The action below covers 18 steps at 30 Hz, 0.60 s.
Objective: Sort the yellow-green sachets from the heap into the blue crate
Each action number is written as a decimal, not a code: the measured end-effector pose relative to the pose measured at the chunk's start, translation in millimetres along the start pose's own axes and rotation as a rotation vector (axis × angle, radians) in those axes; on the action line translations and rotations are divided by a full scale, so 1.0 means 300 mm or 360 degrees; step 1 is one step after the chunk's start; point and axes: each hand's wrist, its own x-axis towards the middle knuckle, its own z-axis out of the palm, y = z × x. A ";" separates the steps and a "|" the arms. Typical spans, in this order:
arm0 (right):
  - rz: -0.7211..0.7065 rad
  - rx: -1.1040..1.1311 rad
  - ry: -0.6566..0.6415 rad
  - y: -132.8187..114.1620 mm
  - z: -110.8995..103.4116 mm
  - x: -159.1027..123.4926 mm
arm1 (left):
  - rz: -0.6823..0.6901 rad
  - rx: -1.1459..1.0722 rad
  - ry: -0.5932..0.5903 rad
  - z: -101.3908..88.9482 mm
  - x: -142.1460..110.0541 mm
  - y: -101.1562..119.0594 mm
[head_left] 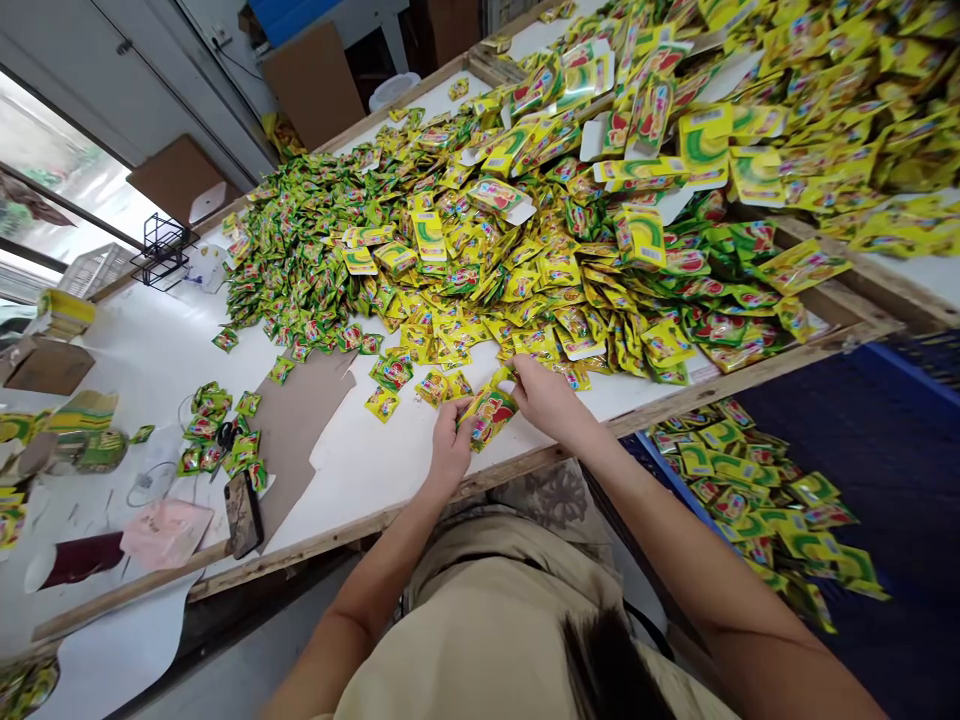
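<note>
Near the table's front edge, a small yellow-and-green printed packet (491, 412) with red fruit on it is held between my two hands. My left hand (452, 445) grips its left end with fingers and thumb closed. At its upper right end, my right hand (546, 398) pinches the packet; part of that end is hidden by the fingers. Just beyond my hands lie loose yellow sachets (442, 386) on the white tabletop (367, 465). Behind them rises a large heap of small green and yellow sachets (450, 290), with several printed boxes (641, 235) on top.
A brown cardboard sheet (300, 425) lies to the left, beside a phone (244, 513), scissors (225, 436) and a pink packet (166, 532). Below the table's wooden edge at right, a blue crate (862, 440) holds filled packets (757, 510). A black wire rack (163, 250) stands far left.
</note>
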 end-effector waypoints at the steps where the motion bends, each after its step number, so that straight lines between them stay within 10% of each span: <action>1: -0.0071 0.0011 -0.0021 0.007 -0.001 -0.002 | -0.0009 -0.0018 -0.0019 -0.004 -0.001 -0.001; 7: -0.0395 0.0269 -0.0475 0.057 -0.072 -0.010 | -0.0075 -0.0132 -0.0202 -0.032 -0.005 -0.002; 18: -0.0459 0.0073 -0.0306 0.050 -0.037 -0.033 | -0.0084 -0.0123 -0.0353 -0.069 0.007 0.015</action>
